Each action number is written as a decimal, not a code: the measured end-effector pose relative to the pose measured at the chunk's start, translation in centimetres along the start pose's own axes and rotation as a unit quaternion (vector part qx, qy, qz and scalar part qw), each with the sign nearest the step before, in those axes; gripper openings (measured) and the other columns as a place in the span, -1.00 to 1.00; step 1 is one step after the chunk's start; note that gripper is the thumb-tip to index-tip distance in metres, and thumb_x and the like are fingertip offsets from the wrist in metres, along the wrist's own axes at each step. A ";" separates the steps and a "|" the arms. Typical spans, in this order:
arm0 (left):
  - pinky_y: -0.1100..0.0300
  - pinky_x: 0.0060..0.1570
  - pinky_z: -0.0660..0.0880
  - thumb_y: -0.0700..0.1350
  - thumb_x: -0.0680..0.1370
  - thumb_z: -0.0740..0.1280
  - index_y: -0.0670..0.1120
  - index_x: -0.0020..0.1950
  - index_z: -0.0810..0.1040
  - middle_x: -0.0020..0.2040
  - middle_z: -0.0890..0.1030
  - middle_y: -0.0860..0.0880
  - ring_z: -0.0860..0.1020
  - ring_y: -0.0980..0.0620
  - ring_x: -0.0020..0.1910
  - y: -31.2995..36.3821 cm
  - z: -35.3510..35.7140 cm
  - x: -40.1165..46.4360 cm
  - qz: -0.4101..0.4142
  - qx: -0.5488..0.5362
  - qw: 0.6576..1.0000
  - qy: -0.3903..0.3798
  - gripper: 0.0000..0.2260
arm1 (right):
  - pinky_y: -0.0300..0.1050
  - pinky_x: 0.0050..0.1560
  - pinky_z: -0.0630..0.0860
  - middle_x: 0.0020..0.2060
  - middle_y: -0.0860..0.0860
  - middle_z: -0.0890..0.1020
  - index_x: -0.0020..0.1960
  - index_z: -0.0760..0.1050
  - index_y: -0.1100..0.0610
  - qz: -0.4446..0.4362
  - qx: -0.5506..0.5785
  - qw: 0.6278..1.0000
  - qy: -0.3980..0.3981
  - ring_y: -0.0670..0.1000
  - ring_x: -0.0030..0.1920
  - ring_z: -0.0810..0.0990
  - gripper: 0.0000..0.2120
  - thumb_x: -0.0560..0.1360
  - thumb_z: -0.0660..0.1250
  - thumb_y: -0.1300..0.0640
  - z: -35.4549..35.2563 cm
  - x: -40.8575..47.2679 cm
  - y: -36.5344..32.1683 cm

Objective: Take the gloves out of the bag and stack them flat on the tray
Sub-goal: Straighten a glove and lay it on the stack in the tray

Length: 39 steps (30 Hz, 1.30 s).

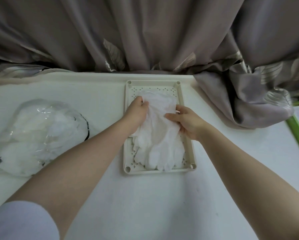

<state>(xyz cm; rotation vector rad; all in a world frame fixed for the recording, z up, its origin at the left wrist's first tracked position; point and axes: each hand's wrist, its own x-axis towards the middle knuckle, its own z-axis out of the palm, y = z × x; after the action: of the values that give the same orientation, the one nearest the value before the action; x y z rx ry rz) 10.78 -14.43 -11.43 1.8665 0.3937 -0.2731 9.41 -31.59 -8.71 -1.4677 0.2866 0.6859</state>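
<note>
At frame centre, the left hand (136, 112) pinched the top glove (160, 108) by its crumpled cuff while the right hand (187, 122) gripped its other edge, over the glove stack (160, 153) on the perforated cream tray (188, 148). Left of frame, the clear crinkled bag (39, 135) seemingly held more soft white gloves, so work remained.

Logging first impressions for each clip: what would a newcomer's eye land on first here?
Both hands, left and right, hold a white glove over the glove pile on the cream tray at mid-table. Left of it lies a clear bag with more gloves inside. A grey curtain fills the back.
</note>
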 end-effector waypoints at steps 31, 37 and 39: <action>0.26 -0.08 0.54 -0.25 0.58 0.26 -0.08 0.19 0.54 -0.03 0.60 -0.01 0.58 0.10 -0.12 -0.2 -3.0 -5.0 -0.035 -0.124 0.978 -0.162 -0.78 | 0.10 -0.13 0.45 -0.17 0.26 0.61 -0.05 0.52 0.40 0.058 -0.048 0.994 0.077 0.21 -0.21 0.53 -0.47 0.31 0.44 -0.09 0.8 -2.9 1.2; 0.10 0.18 0.48 -0.24 0.56 0.29 -0.15 0.30 0.47 0.08 0.60 -0.05 0.58 0.01 0.03 0.7 -3.1 -5.0 -0.059 -0.216 0.966 -0.126 -0.69 | -0.23 -0.29 0.56 -0.25 0.01 0.62 -0.14 0.46 0.13 -0.015 0.118 0.989 -0.085 -0.05 -0.28 0.62 -0.90 0.54 0.26 0.27 0.5 -4.2 1.1; 0.07 0.16 0.50 -0.24 0.54 0.31 -0.18 0.33 0.44 0.09 0.59 -0.08 0.58 0.00 0.04 0.7 -3.1 -5.0 -0.081 -0.245 0.958 -0.122 -0.65 | -0.22 -0.31 0.58 -0.27 0.01 0.62 -0.12 0.47 0.15 -0.018 0.148 0.983 -0.103 -0.05 -0.31 0.62 -0.92 0.52 0.24 0.28 0.8 -4.6 0.8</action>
<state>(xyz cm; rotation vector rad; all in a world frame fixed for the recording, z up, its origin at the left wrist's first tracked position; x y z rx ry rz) 6.48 -12.34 -7.89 1.2973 0.4020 -0.4666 5.17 -32.03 -6.66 -1.1075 0.1917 0.7269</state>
